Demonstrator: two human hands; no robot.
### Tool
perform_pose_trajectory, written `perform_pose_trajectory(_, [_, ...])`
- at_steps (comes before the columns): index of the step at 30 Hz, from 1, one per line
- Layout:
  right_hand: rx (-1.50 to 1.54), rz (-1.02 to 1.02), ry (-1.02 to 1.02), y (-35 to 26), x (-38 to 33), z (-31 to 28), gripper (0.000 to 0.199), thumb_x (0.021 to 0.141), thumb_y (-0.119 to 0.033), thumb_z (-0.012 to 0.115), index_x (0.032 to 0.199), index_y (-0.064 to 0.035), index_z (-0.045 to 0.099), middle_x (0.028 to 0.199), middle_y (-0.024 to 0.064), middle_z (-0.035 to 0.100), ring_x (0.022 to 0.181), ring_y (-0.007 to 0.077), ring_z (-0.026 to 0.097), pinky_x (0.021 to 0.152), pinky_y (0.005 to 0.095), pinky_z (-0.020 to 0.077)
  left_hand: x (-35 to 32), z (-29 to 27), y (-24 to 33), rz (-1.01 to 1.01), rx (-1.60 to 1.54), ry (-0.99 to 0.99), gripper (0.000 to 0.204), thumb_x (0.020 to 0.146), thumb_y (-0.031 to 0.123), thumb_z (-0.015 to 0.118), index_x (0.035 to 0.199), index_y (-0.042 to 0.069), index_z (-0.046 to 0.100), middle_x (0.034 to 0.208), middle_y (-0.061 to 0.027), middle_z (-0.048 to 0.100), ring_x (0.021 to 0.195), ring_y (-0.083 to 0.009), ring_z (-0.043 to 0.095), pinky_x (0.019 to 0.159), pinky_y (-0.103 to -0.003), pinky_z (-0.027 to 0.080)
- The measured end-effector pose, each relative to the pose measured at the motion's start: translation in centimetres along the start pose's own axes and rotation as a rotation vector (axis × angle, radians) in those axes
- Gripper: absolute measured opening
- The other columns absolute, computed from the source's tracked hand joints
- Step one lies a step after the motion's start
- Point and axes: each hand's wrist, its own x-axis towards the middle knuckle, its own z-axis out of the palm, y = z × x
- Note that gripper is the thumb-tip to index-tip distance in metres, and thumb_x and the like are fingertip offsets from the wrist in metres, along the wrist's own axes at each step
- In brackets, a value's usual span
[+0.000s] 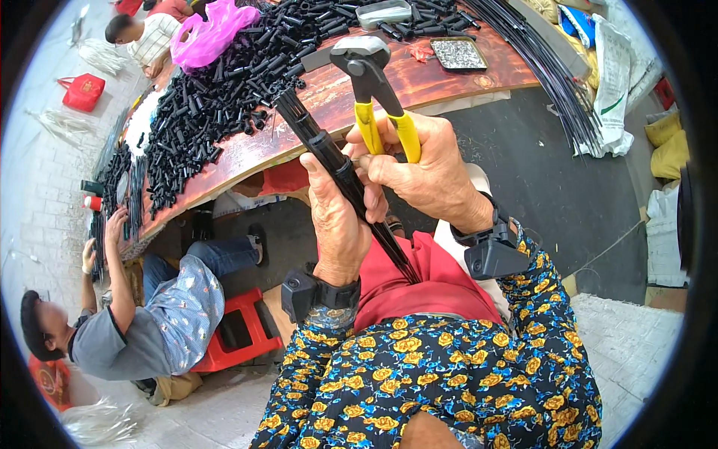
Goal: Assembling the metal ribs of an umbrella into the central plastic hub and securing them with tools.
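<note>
My left hand (334,228) is wrapped round a slim bundle of thin black rods (329,153), which looks like a folded umbrella frame. The bundle slants from the table side down toward my lap, with its lower end over the red cloth. In my right hand (437,168) is a pair of end-cutting pincers (364,69) with yellow handles, their metal head pointing up and away. The right thumb and fingertips meet close beside the bundle's black collar. Whether they also pinch something small there cannot be made out.
Heaps of short black tubes (224,90) cover the reddish wooden table (321,97). A shallow tray of small metal pieces (458,54), a clear container (384,13) and long black rods (538,75) lie there too. A co-worker (134,329) sits at left by a red stool (243,329).
</note>
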Motion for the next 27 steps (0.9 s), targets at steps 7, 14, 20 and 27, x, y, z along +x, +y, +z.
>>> perform_pose_trajectory(7, [-0.007, 0.01, 0.027, 0.3, 0.1, 0.2, 0.028, 0.081, 0.007, 0.06, 0.108, 0.0079, 0.059, 0.093, 0.0103, 0.068, 0.078, 0.0129, 0.065, 0.069, 0.0256, 0.0545, 0.1, 0.0, -0.1, 0.021, 0.046, -0.03, 0.08, 0.087, 0.073, 0.038, 0.116, 0.001, 0.055, 0.056, 0.0003, 0.047, 0.044, -0.008, 0.041, 0.039, -0.022, 0.032])
perform_pose_trajectory(14, [0.101, -0.06, 0.071, 1.0, 0.2, 0.4, 0.022, 0.082, 0.002, 0.055, 0.103, 0.0072, 0.058, 0.068, 0.007, 0.063, 0.049, 0.0117, 0.061, 0.043, 0.0249, 0.0518, 0.1, 0.1, -0.2, -0.006, 0.008, 0.022, 0.081, 0.088, 0.073, 0.037, 0.122, 0.001, 0.05, 0.056, -0.0003, 0.046, 0.043, -0.0087, 0.039, 0.04, -0.023, 0.032])
perform_pose_trajectory(20, [-0.013, -0.157, 0.085, 1.1, 0.3, 0.2, 0.019, 0.082, 0.001, 0.056, 0.1, 0.006, 0.057, 0.068, 0.0063, 0.062, 0.051, 0.01, 0.061, 0.045, 0.0237, 0.0513, 0.1, 0.5, -0.1, 0.008, 0.053, 0.044, 0.087, 0.087, 0.073, 0.037, 0.128, -0.003, 0.047, 0.057, -0.0003, 0.045, 0.044, -0.0087, 0.04, 0.04, -0.023, 0.032])
perform_pose_trajectory(27, [-0.074, -0.178, 0.074, 0.0, -0.1, 0.5, 0.016, 0.082, 0.002, 0.054, 0.098, 0.0044, 0.057, 0.066, 0.0057, 0.062, 0.048, 0.0098, 0.06, 0.043, 0.0247, 0.0505, 0.3, 0.2, -0.3, 0.03, 0.035, 0.017, 0.086, 0.088, 0.071, 0.04, 0.129, -0.005, 0.046, 0.057, -0.0002, 0.046, 0.044, -0.0079, 0.042, 0.039, -0.022, 0.033])
